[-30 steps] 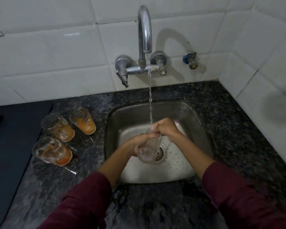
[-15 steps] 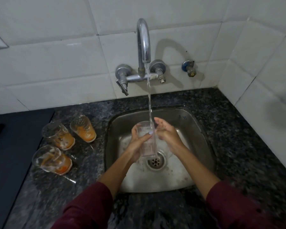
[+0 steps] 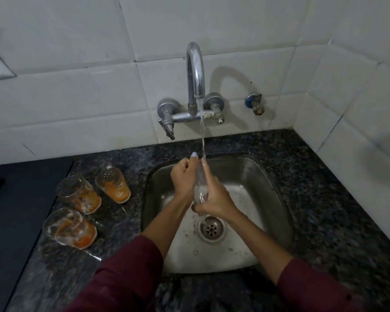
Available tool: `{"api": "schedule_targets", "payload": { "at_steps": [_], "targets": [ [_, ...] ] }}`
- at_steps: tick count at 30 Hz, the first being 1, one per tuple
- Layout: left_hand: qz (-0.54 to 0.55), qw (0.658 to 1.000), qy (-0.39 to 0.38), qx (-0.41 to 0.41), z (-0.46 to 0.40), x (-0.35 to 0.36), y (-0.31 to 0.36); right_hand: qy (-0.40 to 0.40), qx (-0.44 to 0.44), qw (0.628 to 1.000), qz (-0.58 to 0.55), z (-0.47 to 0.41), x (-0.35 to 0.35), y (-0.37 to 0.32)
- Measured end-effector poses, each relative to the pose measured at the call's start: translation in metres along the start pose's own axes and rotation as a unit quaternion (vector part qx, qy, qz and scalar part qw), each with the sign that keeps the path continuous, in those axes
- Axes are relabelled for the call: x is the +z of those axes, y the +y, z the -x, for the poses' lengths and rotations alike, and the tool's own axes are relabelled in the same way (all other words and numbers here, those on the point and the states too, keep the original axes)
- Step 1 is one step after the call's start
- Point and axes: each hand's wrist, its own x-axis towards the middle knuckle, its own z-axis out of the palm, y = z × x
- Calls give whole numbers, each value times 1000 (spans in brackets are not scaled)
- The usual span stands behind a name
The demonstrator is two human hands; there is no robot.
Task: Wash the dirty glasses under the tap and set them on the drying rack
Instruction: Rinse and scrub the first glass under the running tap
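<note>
A clear glass (image 3: 200, 190) is held upright over the steel sink (image 3: 268, 199), squeezed between both hands under the running stream from the chrome tap (image 3: 195, 70). My left hand (image 3: 184, 179) wraps its left side, thumb up near the rim. My right hand (image 3: 214, 197) covers its right side and base. Most of the glass is hidden by the fingers. Three dirty glasses with orange residue stand on the counter left of the sink: one at the back (image 3: 114, 184), one in the middle (image 3: 80, 194) and one nearest me (image 3: 69, 228).
Dark speckled granite counter (image 3: 324, 199) surrounds the sink, with white tiled walls behind and to the right. A dark flat surface (image 3: 14, 210) lies at far left. The drain (image 3: 211, 228) sits in the sink's middle. A small valve (image 3: 254, 103) juts from the wall.
The glass has been raised nearer the tap. My right hand has closed round it from the right, and both hands now press it between them.
</note>
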Motion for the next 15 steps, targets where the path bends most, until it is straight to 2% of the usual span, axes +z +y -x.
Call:
{"api": "schedule_targets", "payload": {
  "at_steps": [2, 4, 5, 6, 7, 8, 9, 10, 11, 12, 13, 15],
  "targets": [
    [57, 998, 1, -36, -6, 0, 4, -50, 52, 974, -216, -5, -8, 0],
    [117, 990, 4, -76, -9, -1, 4, -130, 76, 901, -406, -7, -15, 1],
    [133, 987, 2, -86, -10, -2, 4, -174, 72, 865, -465, -5, -18, 0],
    [141, 986, -3, -90, -10, -3, 5, -196, 78, 845, -491, -4, -20, 1],
    [123, 989, -10, -82, -11, -3, 5, -194, 94, 846, -488, -3, -20, -1],
    [72, 995, -18, -62, -11, -3, 6, -167, 115, 871, -448, -3, -18, -3],
    [-8, 999, -28, -28, -12, -3, 8, -122, 130, 917, -356, -3, -14, -4],
    [-94, 995, -40, 8, -10, -1, 11, -67, 126, 966, -216, -2, -10, -7],
    [-164, 985, -44, 41, -8, 1, 13, -28, 110, 992, -51, -2, -5, -8],
    [-198, 978, -39, 61, -5, 3, 14, 5, 87, 993, 84, -1, 1, -7],
    [-198, 977, -33, 67, -3, 4, 14, 31, 65, 986, 153, 0, 5, -6],
    [-139, 989, -27, 48, -3, 3, 14, 49, 37, 992, 112, 3, 7, -6]
  ]
}}
